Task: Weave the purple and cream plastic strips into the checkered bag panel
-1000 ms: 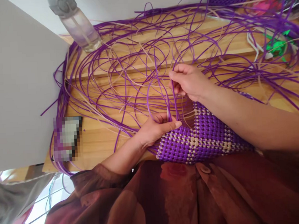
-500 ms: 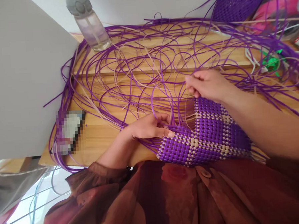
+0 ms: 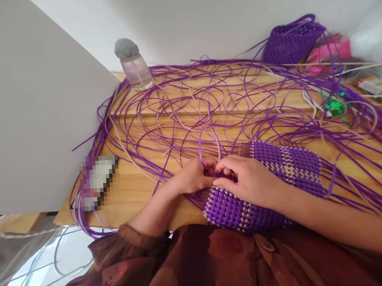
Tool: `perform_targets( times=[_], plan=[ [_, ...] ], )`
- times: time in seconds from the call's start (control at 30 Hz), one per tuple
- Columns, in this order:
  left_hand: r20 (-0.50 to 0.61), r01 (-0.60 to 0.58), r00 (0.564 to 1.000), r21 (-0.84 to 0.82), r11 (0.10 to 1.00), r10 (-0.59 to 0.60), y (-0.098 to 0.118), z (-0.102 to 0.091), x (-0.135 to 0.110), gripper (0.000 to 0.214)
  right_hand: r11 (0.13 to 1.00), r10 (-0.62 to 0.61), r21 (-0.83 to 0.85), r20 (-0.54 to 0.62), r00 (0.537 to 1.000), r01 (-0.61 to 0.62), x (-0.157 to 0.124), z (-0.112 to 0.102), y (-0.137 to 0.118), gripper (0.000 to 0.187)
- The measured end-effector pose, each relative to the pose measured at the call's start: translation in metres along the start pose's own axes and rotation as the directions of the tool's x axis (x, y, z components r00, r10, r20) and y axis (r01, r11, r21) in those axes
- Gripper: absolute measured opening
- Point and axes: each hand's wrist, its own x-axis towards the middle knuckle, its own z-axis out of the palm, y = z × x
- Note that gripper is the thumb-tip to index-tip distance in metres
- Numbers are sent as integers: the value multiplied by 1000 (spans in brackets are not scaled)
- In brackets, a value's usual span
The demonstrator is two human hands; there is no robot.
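A purple and beige woven panel (image 3: pixel 226 207) lies at the table's front edge, bent so that one part stands up against my clothes. Long purple and beige weaving strips (image 3: pixel 177 122) run out from it. My left hand (image 3: pixel 195 174) pinches the panel's upper left edge, where strips come out. Right beside it my right hand (image 3: pixel 244 178) is closed at the same edge, its fingertips meeting those of the left. What lies between the right fingertips is mostly hidden; purple strips show there.
A clear bottle with a grey lid (image 3: pixel 134 65) stands at the back left. A blurred-out phone-like object (image 3: pixel 100 182) lies on the left. A purple woven basket (image 3: pixel 290 41), pink material (image 3: pixel 329 54) and a green item (image 3: pixel 334 105) are at the right. Loose strips spread across the wooden table (image 3: pixel 137 163).
My right hand has come down and left from above the panel to meet my left hand at its edge. The camera view has tilted upward, showing more of the wall.
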Motion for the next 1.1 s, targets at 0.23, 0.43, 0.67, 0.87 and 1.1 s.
perform_targets(
  times=[0.23,0.43,0.67,0.87,1.1],
  plan=[
    [140,153,981,-153,976,-132,-5,-4,0,38,944,131,305,7,991,-127,-6,1,-1,12],
    [90,121,990,-124,985,-110,-13,0,4,35,679,402,668,8,916,-304,-13,2,11,36],
    [43,36,999,-262,964,-25,-21,10,8,27,758,481,533,-70,874,-374,9,-6,47,40],
    [36,54,998,-208,977,-48,-18,6,9,31,800,467,436,-20,884,-413,29,-5,37,45],
    [163,178,979,-352,919,-127,-16,1,11,39,965,-170,163,-203,964,204,15,3,28,19]
  ],
)
